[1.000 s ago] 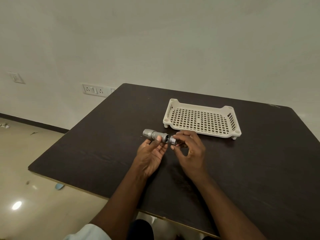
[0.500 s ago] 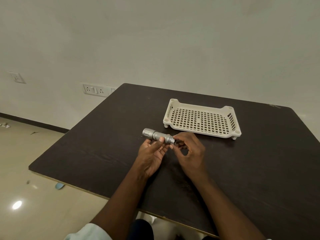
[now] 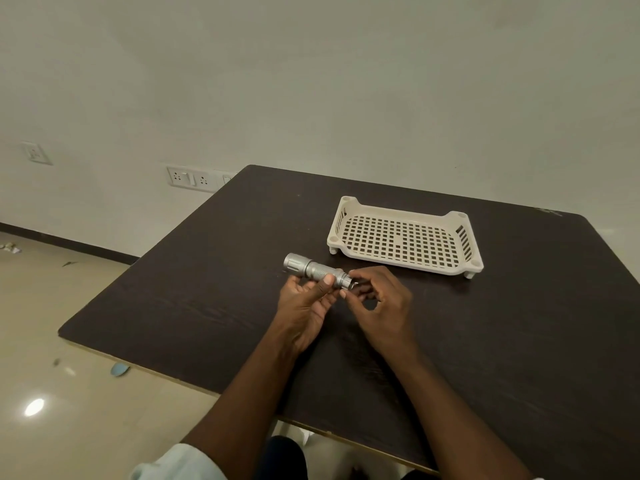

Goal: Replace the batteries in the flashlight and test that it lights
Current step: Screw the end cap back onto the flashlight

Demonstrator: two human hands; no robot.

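Pale wall (image 3: 311, 81) fills the background, with a single socket (image 3: 35, 153) far left and a switch-and-socket plate (image 3: 194, 178) just beside the far left corner of the dark wooden table (image 3: 519, 341); the glossy floor (image 3: 69, 341) to the left carries a few scraps and a bright reflection; on the table, the left hand (image 3: 304, 306) grips the barrel of a silver flashlight (image 3: 317, 270), thumb curled over the knurled part, the wider head pointing left and away and sticking out past the fingers; the right hand (image 3: 381, 303) has its fingers curled at the flashlight's tail end, pinching it between thumb and fingertips; whether the tail cap is fully seated cannot be told; beyond the right hand stands a cream perforated tray (image 3: 450, 261), near but apart from the hands.
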